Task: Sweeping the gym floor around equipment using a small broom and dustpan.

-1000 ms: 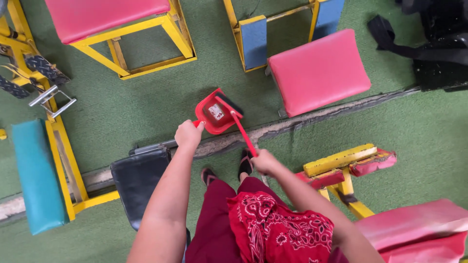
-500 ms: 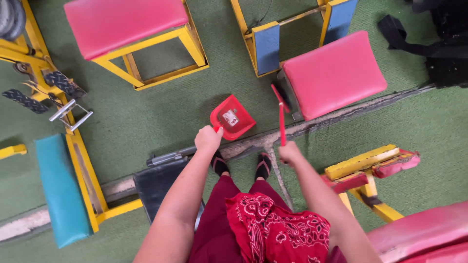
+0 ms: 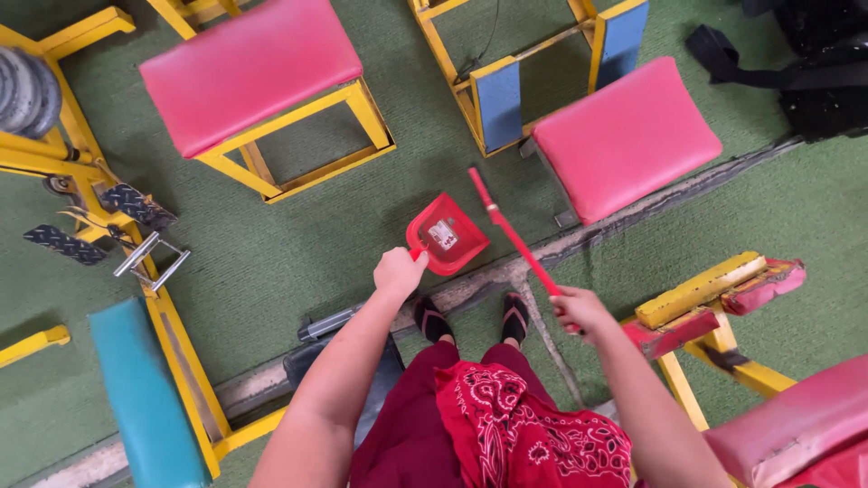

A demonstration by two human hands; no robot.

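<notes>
Operator: Floor condition, please.

Guide: Floor (image 3: 271, 262) is green carpet, split by a worn pale seam (image 3: 633, 217) running from the lower left up to the right edge. Your sandalled feet (image 3: 475, 318) stand on that seam. Yellow-framed benches surround you: a pink-padded bench (image 3: 249, 68) toward the top left, a pink pad (image 3: 624, 136) toward the top right, a teal pad (image 3: 145, 398) at the lower left, a black pad (image 3: 312, 366) beside your left leg. Grey weight plates (image 3: 23, 90) sit at the left edge, and a black bag (image 3: 814, 63) lies in the top right corner.

Operator: Left hand?

Guide: Your left hand (image 3: 399, 271) is closed in a full fist around the handle of the red dustpan (image 3: 446, 235). The pan sits just above the seam, ahead of your feet, its mouth turned toward the top right.

Operator: Right hand?

Guide: Your right hand (image 3: 579, 309) is curled tightly round the lower end of the red broom stick (image 3: 511, 235). The stick slants up and left from your fist, crossing the seam and ending just beside the dustpan's right edge. Whether the stick's far end touches the carpet cannot be told.
</notes>
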